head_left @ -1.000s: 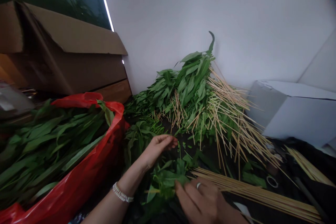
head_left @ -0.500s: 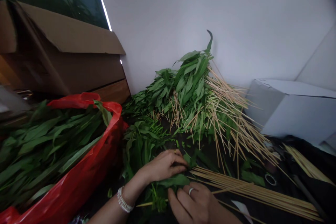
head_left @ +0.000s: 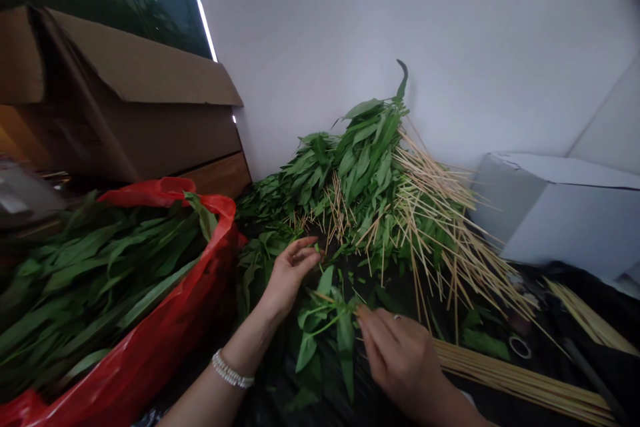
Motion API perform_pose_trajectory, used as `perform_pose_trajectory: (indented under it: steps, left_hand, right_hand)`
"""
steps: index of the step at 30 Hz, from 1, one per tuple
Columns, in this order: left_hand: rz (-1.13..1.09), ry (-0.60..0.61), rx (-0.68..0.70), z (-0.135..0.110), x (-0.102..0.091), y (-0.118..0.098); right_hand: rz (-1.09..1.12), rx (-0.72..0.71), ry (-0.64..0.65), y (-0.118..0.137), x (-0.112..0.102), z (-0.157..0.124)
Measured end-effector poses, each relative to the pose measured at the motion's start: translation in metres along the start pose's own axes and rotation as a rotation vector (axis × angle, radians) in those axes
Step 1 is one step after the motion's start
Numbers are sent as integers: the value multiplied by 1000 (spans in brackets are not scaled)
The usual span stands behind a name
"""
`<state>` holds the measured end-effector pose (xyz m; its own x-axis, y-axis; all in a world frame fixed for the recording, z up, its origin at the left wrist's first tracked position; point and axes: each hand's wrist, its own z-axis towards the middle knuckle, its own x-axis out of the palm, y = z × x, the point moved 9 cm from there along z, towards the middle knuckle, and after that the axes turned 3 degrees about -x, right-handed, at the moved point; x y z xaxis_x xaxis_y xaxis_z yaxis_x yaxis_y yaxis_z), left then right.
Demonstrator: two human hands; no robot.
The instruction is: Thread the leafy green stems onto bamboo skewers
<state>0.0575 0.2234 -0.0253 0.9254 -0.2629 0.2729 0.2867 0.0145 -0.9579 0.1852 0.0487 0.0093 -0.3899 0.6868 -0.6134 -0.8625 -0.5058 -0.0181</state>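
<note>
A pale wall (head_left: 375, 20) rises behind it all, and down on the dark surface (head_left: 345, 417) it's busy work. The right hand (head_left: 400, 350) has its fingers closed on a leafy sprig (head_left: 344, 320), which hangs just left of that grip, a stick end poking from the leaves. The left hand (head_left: 287, 273), above and left of the grip, half curls its fingers by a green scrap (head_left: 316, 248); can't tell whether they pinch it. And look, half a second ago both hands were low and close together; now the left has swung up and away, the right has lifted, and the sprig's leaves fan out. Beyond the grip, the heap (head_left: 363, 153) of leaves and sticks hasn't changed. Right of it, loose sticks (head_left: 520, 380) and a white box (head_left: 575, 220); far left, the red bag (head_left: 185, 320) and the carton (head_left: 170, 133), its shaded side too dark to read.
</note>
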Motion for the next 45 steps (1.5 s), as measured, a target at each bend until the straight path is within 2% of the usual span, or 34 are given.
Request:
perform_pose_trajectory:
  steps: [3, 9, 18, 45]
  left_hand:
    - [-165, -21, -94, 1, -4, 8]
    - [-170, 161, -237, -9, 19, 26]
    - [-156, 173, -252, -11, 20, 28]
    - [-139, 169, -237, -13, 23, 26]
  right_hand:
    - [-16, 114, 5, -19, 2, -3]
    - [-23, 215, 33, -32, 5, -5]
    - [-12, 225, 79, -32, 13, -9]
    - [-21, 224, 92, -32, 13, -8]
